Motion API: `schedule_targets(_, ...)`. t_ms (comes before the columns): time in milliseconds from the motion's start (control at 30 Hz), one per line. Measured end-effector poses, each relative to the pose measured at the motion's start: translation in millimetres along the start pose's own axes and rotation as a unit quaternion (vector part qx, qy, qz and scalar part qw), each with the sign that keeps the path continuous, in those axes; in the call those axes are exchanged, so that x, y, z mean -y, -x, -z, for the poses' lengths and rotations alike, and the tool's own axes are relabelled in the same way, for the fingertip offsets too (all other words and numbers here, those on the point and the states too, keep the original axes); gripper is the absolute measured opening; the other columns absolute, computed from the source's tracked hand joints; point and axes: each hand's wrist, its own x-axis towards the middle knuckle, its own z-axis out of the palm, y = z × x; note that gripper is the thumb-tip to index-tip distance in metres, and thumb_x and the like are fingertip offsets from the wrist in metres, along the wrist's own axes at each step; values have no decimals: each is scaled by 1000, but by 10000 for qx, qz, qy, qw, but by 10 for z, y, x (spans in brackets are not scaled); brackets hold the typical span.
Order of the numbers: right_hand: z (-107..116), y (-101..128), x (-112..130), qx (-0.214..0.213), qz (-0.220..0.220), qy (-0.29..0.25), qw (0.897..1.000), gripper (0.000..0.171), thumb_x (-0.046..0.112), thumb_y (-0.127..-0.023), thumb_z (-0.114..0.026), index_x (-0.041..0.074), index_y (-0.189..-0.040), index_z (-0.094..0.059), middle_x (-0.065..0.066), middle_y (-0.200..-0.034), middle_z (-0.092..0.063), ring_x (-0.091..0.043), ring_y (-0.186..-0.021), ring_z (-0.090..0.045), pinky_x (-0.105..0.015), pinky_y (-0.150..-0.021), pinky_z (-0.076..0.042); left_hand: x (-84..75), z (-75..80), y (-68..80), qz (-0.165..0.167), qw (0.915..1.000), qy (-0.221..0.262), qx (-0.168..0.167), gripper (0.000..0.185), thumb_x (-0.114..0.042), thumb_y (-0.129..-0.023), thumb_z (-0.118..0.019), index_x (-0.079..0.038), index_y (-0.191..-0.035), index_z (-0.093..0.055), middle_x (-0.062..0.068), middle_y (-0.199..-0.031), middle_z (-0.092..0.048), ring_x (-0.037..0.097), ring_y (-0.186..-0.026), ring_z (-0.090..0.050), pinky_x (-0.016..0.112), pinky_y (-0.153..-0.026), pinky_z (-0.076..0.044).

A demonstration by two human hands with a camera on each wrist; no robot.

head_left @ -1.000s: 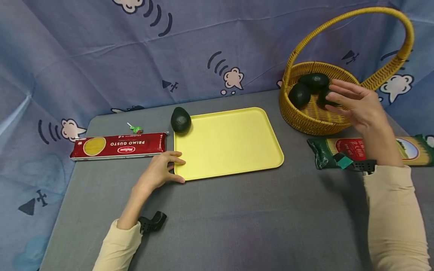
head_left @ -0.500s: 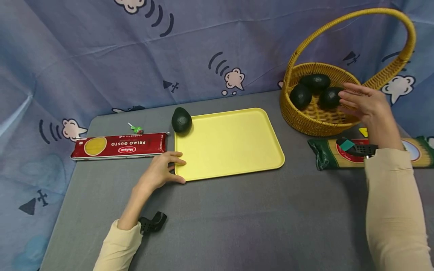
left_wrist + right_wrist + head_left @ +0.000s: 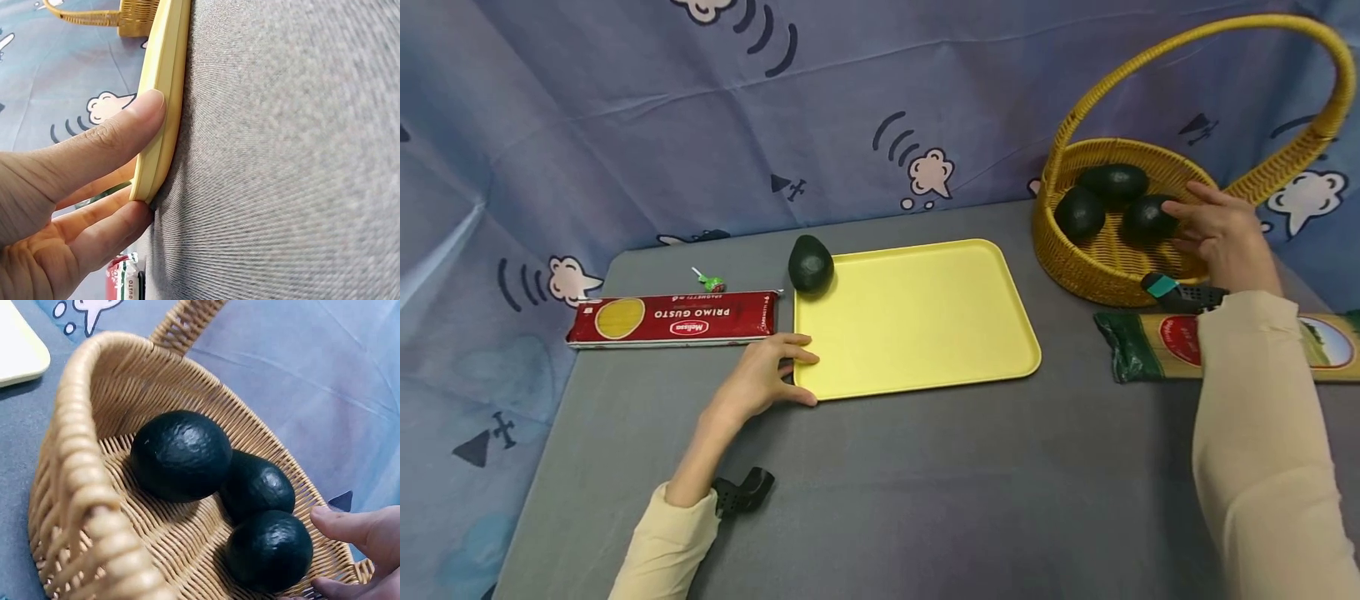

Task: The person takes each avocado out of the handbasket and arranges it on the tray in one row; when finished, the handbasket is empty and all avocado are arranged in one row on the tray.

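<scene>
Left hand [image 3: 765, 377] pinches the yellow tray's [image 3: 917, 317] corner; right hand [image 3: 1221, 237], fingers spread, has dropped into the wicker basket [image 3: 1075, 262] around the nearest avocado [image 3: 1147, 217]; two more avocados beside; spaghetti pack [image 3: 673, 317] left

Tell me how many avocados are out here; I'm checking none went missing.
4. Three lie in the wicker basket: one at the left, one at the back, one by the right hand. The fourth avocado touches the yellow tray's far left corner.

backdrop: blue cartoon-print cloth [image 3: 625, 125], creased | surface: grey fabric-covered table [image 3: 925, 483] | light: even
</scene>
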Motion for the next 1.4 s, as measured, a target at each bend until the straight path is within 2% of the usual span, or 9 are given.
schedule_targets(167,11,3,-78,485,206,-145,9985,72,21,-88,-68,26,-149,-31,19,-153,-23,1,-87,-58,-12,-57,-49,-5,5,-9,-27,10000,77,-9,47,-11,-66,-88,6,-107,-71,23,-126,-58,40,-120,-51,41,-88,-52)
schedule_targets(533,-29,-58,-92,523,-199,-46,9984,74,19,-90,-65,35,-150,-24,21,-155,-12,-2,-112,-49,-10,-61,-49,15,-17,-18,126,9997,225,56,47,-9,-66,-88,5,-107,-71,22,-128,-58,38,-121,-50,38,-87,-53)
schedule_targets(600,-24,-80,-74,620,-275,-97,9977,73,12,-94,-59,37,-151,-21,14,-147,-38,-8,-115,-47,-14,-64,-52,10,-17,-12,129,9997,217,43,47,-9,-65,-88,5,-107,-71,22,-127,-58,38,-121,-50,39,-87,-53)
schedule_targets(667,-19,-114,-50,620,-414,-171,9971,73,7,-95,-56,38,-151,-21,10,-121,-62,-13,-113,-49,-19,-64,-55,8,-18,-10,134,9996,229,27,47,-9,-65,-88,5,-107,-71,22,-127,-58,39,-120,-51,39,-86,-53)
schedule_targets(767,4,-131,-48,881,-371,-507,9941,73,-2,-96,-48,35,-152,-18,13,-85,-65,-12,-82,-58,-26,-62,-57,10,-18,-7,154,9996,225,5,46,-9,-65,-88,5,-106,-71,22,-127,-58,38,-120,-51,38,-86,-53)
schedule_targets(900,21,-158,-67,972,-533,-745,9910,78,2,-92,-61,38,-149,-22,11,-146,-40,-13,-67,-63,-26,-63,-57,9,-11,-9,176,9997,167,12,47,-10,-66,-88,5,-107,-71,22,-127,-58,38,-120,-51,38,-86,-53)
schedule_targets(967,24,-172,-59,920,-708,-763,9903,80,6,-88,-66,41,-147,-25,13,-153,-21,-13,-67,-63,-26,-64,-57,11,-12,-6,165,9998,138,13,47,-11,-66,-88,4,-107,-71,22,-127,-58,38,-120,-51,39,-87,-52)
schedule_targets(1167,17,-210,-24,876,-779,-575,9914,81,4,-88,-66,40,-148,-26,13,-117,-47,-17,-64,-65,-26,-61,-56,15,-14,-1,79,9999,125,-27,47,-11,-66,-88,5,-107,-71,22,-126,-58,39,-120,-51,40,-87,-52)
schedule_targets(1400,-24,-193,-4,836,-639,-250,9941,82,3,-89,-65,37,-151,-25,9,-119,-43,-16,-59,-61,-26,-56,-55,16,-6,-3,-28,10000,67,-37,47,-11,-66,-88,5,-106,-71,23,-126,-58,39,-119,-51,43,-89,-51)
